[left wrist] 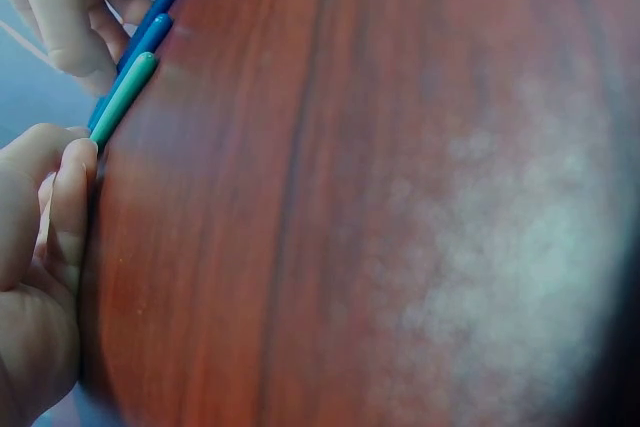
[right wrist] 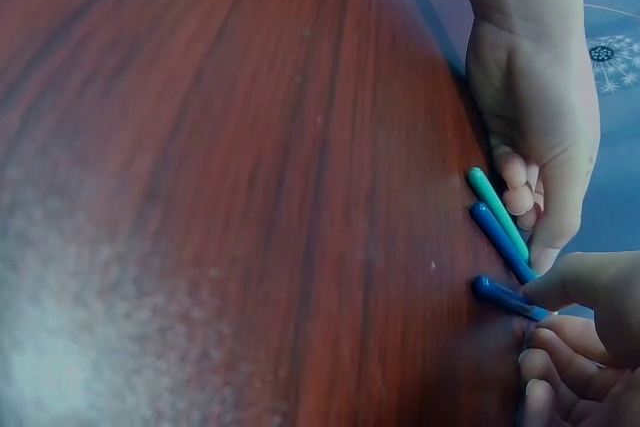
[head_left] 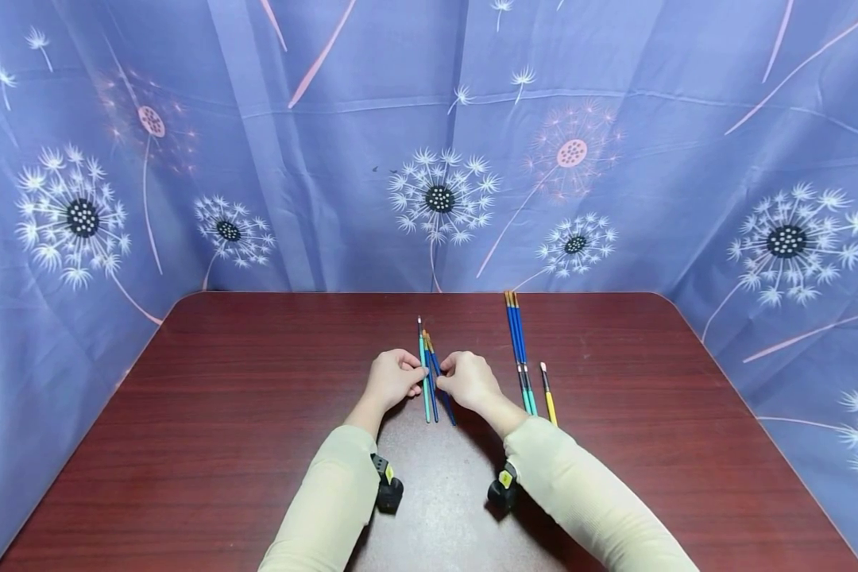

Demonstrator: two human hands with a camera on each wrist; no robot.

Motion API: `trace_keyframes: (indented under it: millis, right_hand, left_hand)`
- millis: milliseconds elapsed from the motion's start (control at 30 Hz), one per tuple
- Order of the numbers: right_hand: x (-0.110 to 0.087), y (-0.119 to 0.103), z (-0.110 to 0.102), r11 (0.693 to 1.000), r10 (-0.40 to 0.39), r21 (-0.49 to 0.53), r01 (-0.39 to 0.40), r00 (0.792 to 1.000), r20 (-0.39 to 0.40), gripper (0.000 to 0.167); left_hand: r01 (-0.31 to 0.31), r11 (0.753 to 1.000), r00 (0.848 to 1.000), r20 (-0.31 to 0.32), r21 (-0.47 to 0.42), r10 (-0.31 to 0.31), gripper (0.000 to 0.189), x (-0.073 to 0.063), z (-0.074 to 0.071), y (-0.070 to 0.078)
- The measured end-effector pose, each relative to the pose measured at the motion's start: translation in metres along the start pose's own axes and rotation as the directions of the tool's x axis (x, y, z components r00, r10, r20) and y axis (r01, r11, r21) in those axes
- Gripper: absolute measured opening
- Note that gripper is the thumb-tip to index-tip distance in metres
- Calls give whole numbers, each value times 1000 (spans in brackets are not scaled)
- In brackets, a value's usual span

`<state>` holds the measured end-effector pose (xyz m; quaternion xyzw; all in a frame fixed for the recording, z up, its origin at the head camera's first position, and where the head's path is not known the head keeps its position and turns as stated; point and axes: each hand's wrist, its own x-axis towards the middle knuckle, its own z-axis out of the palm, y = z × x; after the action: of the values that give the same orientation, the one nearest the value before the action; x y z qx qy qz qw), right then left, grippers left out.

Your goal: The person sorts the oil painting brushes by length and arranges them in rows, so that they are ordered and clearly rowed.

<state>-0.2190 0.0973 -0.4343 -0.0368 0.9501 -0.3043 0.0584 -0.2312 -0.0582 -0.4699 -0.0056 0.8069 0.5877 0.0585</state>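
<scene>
Three paintbrushes lie side by side between the hands in the head view, bristles pointing away. The leftmost is a teal paintbrush (head_left: 426, 403); my left hand (head_left: 392, 379) pinches it partway along the handle, thumb on top. Just right of it is a blue paintbrush (head_left: 434, 405). My right hand (head_left: 473, 383) pinches the rightmost, a second blue paintbrush (head_left: 450, 411), which slants away from the others at its handle end. In the right wrist view, thumb and fingers close around this blue handle (right wrist: 500, 294), while the teal handle (right wrist: 494, 209) lies under the left hand.
Right of the hands, several blue paintbrushes (head_left: 516, 330) lie in a row at the table's far edge. Nearer are teal-handled paintbrushes (head_left: 527, 397) and one yellow paintbrush (head_left: 549, 401), partly behind the right forearm. A blue dandelion-print curtain (head_left: 343, 199) hangs behind the dark red table (head_left: 257, 381).
</scene>
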Motion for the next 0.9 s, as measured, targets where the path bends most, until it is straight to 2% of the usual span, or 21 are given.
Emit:
trace_keyframes:
  millis: [267, 533, 900]
  right_hand:
    - [-1, -1, -1, 995, 30, -90, -34, 999, -38, 27]
    - [-1, 1, 3, 988, 6, -153, -21, 995, -96, 15]
    - [-1, 5, 8, 995, 19, -93, -36, 984, -176, 11]
  left_hand:
    - [12, 1000, 1000, -1, 11, -12, 11, -2, -1, 2]
    - [13, 1000, 1000, 0, 7, -13, 11, -2, -1, 3]
    - [2, 1000, 1000, -3, 12, -2, 10, -1, 0, 2]
